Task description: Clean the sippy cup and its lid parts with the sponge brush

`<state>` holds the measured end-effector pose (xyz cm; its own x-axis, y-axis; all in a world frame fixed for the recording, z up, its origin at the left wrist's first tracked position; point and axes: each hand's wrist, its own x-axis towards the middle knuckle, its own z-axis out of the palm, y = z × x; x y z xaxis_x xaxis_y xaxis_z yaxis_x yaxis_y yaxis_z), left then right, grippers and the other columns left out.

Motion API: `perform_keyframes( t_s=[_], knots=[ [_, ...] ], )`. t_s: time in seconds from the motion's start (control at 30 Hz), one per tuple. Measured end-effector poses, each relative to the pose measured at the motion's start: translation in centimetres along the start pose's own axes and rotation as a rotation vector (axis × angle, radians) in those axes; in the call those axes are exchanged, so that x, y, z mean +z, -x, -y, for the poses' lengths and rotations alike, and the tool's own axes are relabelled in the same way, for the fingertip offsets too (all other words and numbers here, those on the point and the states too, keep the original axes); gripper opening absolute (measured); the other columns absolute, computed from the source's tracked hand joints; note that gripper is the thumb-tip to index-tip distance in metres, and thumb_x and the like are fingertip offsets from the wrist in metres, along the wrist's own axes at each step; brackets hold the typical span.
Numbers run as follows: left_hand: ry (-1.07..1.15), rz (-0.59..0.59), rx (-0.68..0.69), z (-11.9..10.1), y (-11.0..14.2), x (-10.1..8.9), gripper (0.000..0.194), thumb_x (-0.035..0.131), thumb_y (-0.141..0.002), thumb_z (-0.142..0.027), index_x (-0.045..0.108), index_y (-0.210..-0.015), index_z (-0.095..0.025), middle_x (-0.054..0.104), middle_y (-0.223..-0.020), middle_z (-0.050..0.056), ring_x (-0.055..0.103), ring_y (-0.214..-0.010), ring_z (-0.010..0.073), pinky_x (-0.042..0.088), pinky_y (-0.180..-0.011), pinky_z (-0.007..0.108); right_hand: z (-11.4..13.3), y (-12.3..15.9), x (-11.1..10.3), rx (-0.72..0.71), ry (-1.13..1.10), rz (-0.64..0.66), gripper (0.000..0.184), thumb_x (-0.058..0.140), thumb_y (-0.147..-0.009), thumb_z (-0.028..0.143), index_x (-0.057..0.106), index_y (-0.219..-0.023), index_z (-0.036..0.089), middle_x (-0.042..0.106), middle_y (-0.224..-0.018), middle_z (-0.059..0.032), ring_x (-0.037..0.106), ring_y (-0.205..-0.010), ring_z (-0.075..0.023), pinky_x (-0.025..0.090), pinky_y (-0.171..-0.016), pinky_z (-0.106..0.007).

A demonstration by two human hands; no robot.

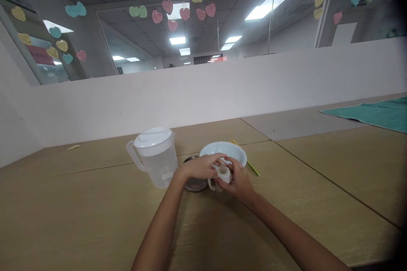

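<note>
A small baby bottle [225, 176] with a white collar, a pale teat and a side handle is between my hands, low over the table. My right hand [241, 181] wraps round its right side near the collar. From the left, my left hand [203, 166] curves against it, thumb by the collar and fingers reaching over the top. Just behind the hands is a pale blue bowl [237, 148], partly covered by them. Under my left wrist lies a dark round metal dish [196, 186], mostly hidden. To the left stands a lidded translucent pitcher [159, 163].
A thin yellow-green stick [253, 169] lies beside the bowl, one end behind it. Far right on the table is a teal cloth [378, 113]. A small flat wooden piece [73, 147] lies at the far left. A white wall [178, 97] closes off the table's back.
</note>
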<state>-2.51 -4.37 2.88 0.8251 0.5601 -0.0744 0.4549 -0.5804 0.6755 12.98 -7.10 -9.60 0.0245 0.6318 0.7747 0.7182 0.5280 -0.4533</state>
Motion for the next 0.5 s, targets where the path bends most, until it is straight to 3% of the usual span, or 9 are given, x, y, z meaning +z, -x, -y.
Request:
perform_keyframes(
  t_s=[0.1, 0.2, 0.5],
  knots=[
    [-0.176, -0.007, 0.003, -1.3, 0.7, 0.4, 0.073, 0.063, -0.066, -0.022, 0.035, -0.133, -0.026, 0.057, -0.12, 0.004, 0.055, -0.107, 0.0203, 0.043, -0.088, 0.03, -0.4, 0.1, 0.2, 0.014, -0.02, 0.023, 0.067, 0.066, -0.065, 0.047, 0.039, -0.118, 0.017, 0.068, -0.085, -0.0078, 0.061, -0.082, -0.0255, 0.046, -0.069, -0.036],
    [-0.294, -0.066, -0.027, -1.9, 0.8, 0.9, 0.075, 0.07, -0.061, -0.031, 0.039, -0.13, -0.025, 0.058, -0.116, 0.005, 0.056, -0.101, 0.0225, 0.044, -0.085, 0.031, -0.5, 0.1, 0.1, 0.017, -0.036, 0.052, 0.07, 0.067, -0.063, 0.047, 0.038, -0.119, 0.015, 0.067, -0.079, -0.0051, 0.061, -0.077, -0.0234, 0.046, -0.066, -0.033],
    [-0.352, -0.133, -0.044, -2.4, 0.6, 1.0, 0.061, 0.061, -0.066, -0.028, 0.044, -0.125, -0.026, 0.062, -0.1, 0.002, 0.058, -0.086, 0.0175, 0.044, -0.07, 0.024, 0.6, -0.1, -0.3, 0.054, -0.087, 0.086, 0.067, 0.064, -0.065, 0.044, 0.035, -0.119, 0.016, 0.061, -0.073, -0.001, 0.061, -0.07, -0.0204, 0.043, -0.059, -0.028]
  ],
)
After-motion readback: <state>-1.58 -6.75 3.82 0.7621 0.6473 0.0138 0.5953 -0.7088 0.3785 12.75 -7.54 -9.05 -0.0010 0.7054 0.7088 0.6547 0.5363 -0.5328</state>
